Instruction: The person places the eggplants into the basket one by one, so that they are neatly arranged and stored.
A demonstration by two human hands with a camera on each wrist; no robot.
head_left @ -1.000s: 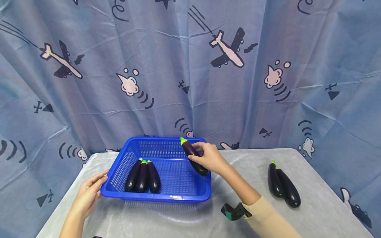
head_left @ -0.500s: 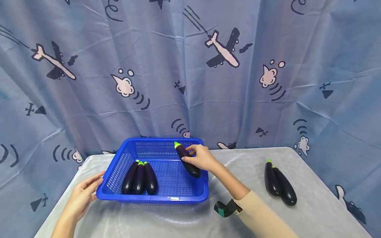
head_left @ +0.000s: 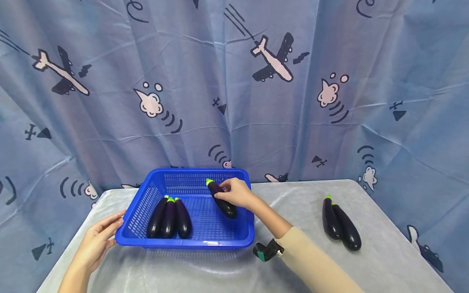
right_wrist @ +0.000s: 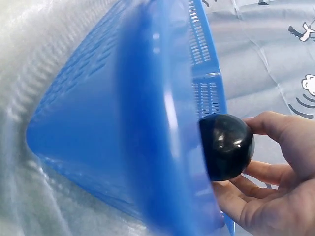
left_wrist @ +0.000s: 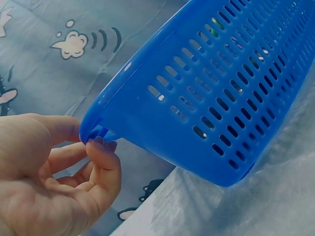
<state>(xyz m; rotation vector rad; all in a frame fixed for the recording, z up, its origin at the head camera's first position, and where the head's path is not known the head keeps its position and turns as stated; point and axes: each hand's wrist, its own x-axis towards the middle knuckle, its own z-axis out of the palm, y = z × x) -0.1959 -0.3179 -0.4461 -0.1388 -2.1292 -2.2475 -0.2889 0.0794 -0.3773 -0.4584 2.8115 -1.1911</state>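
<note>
A blue plastic basket (head_left: pixel 205 243) with slotted walls stands on the table. My left hand (head_left: pixel 96 242) pinches its left rim between thumb and fingers; the left wrist view shows the fingertips (left_wrist: pixel 101 152) at the rim's edge. With my right hand (head_left: pixel 236 193) I hold a dark purple eggplant (head_left: pixel 221 201) with a green stem end, tilted, over the basket's right half. In the right wrist view the round end of that eggplant (right_wrist: pixel 229 147) shows beside the basket wall. Several inches left, three eggplants (head_left: pixel 168 219) lie side by side in the basket.
Two more eggplants (head_left: pixel 340 224) lie together on the right of the grey cloth-covered table (head_left: pixel 293 203). A blue curtain (head_left: pixel 205 101) printed with airplanes hangs behind the table. A black strap device (head_left: pixel 267 250) sits at my right wrist.
My right hand has carried the eggplant left and lower, from the basket's right rim further inside it. My left hand stays at the left rim. The whole view has shifted slightly.
</note>
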